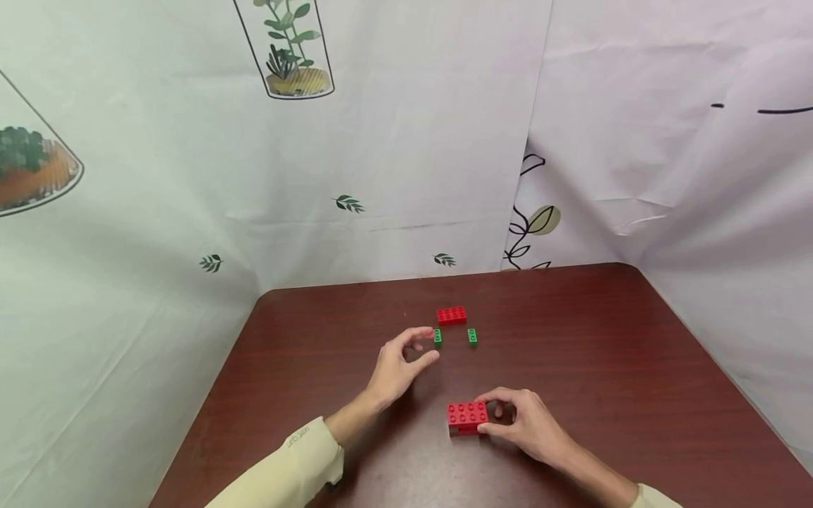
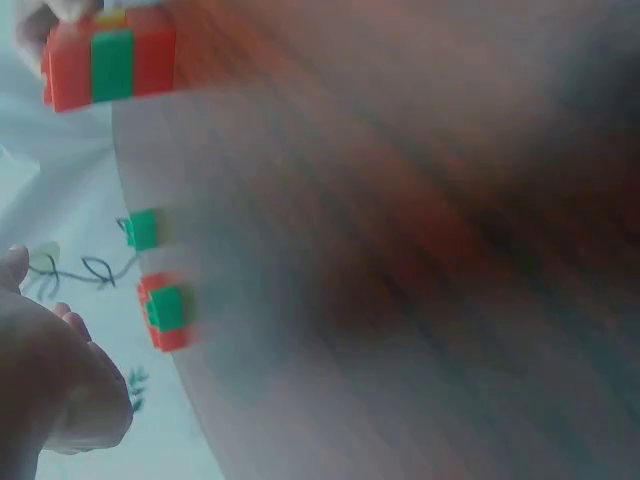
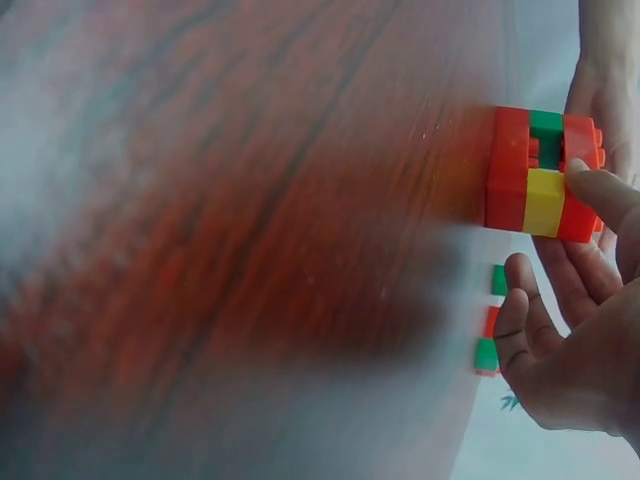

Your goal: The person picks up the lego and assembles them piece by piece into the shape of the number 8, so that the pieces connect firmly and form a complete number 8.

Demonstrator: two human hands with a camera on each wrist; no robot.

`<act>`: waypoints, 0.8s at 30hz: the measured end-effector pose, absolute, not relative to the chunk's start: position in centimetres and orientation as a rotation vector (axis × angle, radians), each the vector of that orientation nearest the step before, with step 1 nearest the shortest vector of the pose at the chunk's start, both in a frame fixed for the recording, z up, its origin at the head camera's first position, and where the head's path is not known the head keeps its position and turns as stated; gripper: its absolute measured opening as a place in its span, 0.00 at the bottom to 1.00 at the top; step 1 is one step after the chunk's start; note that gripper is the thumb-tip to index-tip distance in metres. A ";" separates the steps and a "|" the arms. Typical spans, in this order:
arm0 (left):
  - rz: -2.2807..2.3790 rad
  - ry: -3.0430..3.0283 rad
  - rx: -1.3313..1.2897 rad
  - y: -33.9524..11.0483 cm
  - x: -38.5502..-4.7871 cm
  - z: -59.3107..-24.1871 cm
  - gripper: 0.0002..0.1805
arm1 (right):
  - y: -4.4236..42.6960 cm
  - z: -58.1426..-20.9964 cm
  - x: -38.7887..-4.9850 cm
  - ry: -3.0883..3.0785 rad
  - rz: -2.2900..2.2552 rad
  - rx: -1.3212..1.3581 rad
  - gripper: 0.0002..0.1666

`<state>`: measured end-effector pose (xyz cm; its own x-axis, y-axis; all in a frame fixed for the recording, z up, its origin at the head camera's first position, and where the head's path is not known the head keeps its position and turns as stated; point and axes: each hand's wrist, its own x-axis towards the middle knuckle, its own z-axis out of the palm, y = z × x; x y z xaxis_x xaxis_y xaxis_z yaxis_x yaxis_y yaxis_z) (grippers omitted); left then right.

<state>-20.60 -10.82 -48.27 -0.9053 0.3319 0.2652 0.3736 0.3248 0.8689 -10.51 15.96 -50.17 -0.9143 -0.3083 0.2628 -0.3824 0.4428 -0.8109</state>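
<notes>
My right hand (image 1: 530,427) holds the right end of a brick stack (image 1: 462,416) between thumb and fingers. The stack stands on the table near its front. In the right wrist view, a yellow brick (image 3: 543,202) and a green brick (image 3: 546,123) sit between its red bottom and top bricks. My left hand (image 1: 395,368) is over the table with spread fingers and holds nothing. Its fingertips are beside a small green brick (image 1: 437,338), which they partly overlap; whether they touch it I cannot tell.
A second small green brick (image 1: 472,336) lies to the right of the first. Behind both lies a loose red brick (image 1: 452,315) with studs up. The dark brown table (image 1: 571,339) ends against a white printed cloth (image 1: 413,162) at the back and sides.
</notes>
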 end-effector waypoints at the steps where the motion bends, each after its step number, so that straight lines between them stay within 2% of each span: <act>1: -1.691 -2.524 -0.648 -10.8 -21.0 -48.4 0.25 | 15.9 -50.1 -10.5 -2.608 1.501 0.617 0.18; 11: -1.806 -2.561 -0.398 -10.2 -23.5 -49.8 0.28 | 15.8 -50.2 -10.5 -2.635 1.514 0.583 0.17; 24: -1.782 -2.562 -0.341 -9.3 -24.9 -51.2 0.26 | 15.9 -50.3 -10.5 -2.660 1.496 0.563 0.17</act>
